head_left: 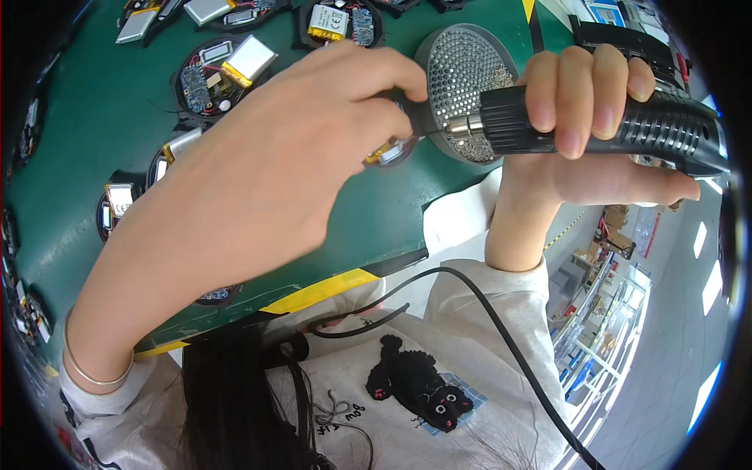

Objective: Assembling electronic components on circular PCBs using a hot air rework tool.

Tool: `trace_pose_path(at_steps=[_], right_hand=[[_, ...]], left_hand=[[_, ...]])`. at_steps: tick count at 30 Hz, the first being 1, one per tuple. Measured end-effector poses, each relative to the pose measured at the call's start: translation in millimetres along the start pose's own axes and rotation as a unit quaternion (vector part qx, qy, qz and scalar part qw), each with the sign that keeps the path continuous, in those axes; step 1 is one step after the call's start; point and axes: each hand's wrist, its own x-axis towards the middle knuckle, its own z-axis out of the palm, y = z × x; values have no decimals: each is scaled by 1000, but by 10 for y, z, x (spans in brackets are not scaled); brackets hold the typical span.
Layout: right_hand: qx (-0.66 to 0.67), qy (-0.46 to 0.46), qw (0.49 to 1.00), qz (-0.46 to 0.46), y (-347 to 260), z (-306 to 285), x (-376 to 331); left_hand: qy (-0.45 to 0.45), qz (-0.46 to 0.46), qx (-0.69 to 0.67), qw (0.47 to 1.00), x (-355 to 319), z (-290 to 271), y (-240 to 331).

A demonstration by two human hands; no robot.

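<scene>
Green workbench [94, 133] with yellow-black edge tape [317, 291]; grey floor [666, 352]; shelving racks [603, 313] at right; bright daylight.

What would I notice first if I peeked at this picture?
Two big hands in the middle: the right hand grips a black electric screwdriver, its metal tip aimed at a small round part pinched in the left hand. Behind them stands a round grey dish full of holes. At the upper left, on the green table, lie round circuit boards with silver batteries.
</scene>
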Motion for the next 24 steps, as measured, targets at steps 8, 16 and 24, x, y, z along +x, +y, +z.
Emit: trace_pose_path(at_steps=[8,16,24], right_hand=[[40,32,999,-6,32,139,-3],[20,18,1000,1,-26,130,14],[24,43,998,-26,-25,167,-19]], left_hand=[[113,-40,-72,990,-49,143,40],[154,-36,1,987,-20,105,85],[163,-50,-13,985,-11,138,125]])
